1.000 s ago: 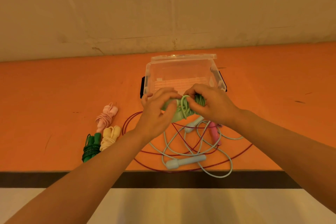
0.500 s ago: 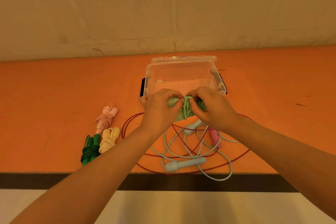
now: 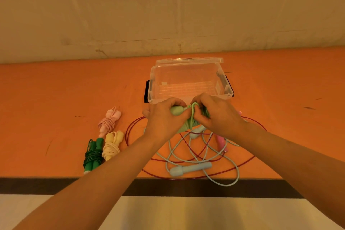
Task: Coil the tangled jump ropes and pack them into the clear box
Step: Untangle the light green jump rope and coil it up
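Orange surface (image 3: pixel 56 89) is running beneath a plain wall, carrying the clear box (image 3: pixel 188 80) with its lid open. Just in front of it, the left hand (image 3: pixel 164 117) is gripping the pale green jump rope (image 3: pixel 188 117) by its handles while the right hand (image 3: pixel 216 115) is pinching the cord wrapped round them. It is looking light, the cord springy and likely to uncoil, so holding across the wraps seems safest. Three bundles are lying left: pink (image 3: pixel 109 120), yellow (image 3: pixel 112 144), dark green (image 3: pixel 93 155). No writing is showing.

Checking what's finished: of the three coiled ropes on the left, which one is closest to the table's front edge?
The dark green rope; the yellow and pink bundles lie farther back.
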Demonstrator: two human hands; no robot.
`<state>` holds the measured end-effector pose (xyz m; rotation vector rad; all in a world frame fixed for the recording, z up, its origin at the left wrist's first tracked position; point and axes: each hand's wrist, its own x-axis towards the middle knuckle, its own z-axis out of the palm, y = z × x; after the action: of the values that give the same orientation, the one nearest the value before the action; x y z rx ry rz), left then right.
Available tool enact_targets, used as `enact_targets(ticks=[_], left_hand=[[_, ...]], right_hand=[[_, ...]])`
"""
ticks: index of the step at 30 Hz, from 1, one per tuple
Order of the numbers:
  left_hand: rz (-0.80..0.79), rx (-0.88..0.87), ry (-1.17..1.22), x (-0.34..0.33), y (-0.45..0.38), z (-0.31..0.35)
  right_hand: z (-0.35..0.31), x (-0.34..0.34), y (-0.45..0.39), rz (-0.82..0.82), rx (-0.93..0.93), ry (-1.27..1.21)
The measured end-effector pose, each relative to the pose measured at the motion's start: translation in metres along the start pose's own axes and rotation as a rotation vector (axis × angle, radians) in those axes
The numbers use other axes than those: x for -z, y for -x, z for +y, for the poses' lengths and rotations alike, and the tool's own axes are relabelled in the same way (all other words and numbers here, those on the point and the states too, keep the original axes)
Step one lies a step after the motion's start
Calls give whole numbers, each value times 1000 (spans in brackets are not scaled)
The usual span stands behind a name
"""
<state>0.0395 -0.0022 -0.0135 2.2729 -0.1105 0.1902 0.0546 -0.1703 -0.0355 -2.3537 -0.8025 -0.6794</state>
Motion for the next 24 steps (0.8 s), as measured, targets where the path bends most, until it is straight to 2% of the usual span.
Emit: enact_targets(ticks=[3,5,8,10,12,16,20,24], left_hand=[[-28,4,-14,3,-1,1],[-23,-67,-58,6,-2,1],[139,-200,-211,4,-1,3],[264,-184,-316,2,4,10],[220,-95,-353,3,7,17],[56,67,-212,9,7,27],[-7,99,-169,8,5,32],[-22,54,-256,7,4,32]], right_hand=[[-4,1,-2,17,51,78],[-5,1,-1,13,88,133],[-5,-2,-1,29,82,156],[-6,-4,-2,68,38,135],[-7,-6,-2,73,11,114],[-7,-6,1,68,-26,72],[-9,-7,1,90,-22,77],[-11,-11,1,124,-30,134]])
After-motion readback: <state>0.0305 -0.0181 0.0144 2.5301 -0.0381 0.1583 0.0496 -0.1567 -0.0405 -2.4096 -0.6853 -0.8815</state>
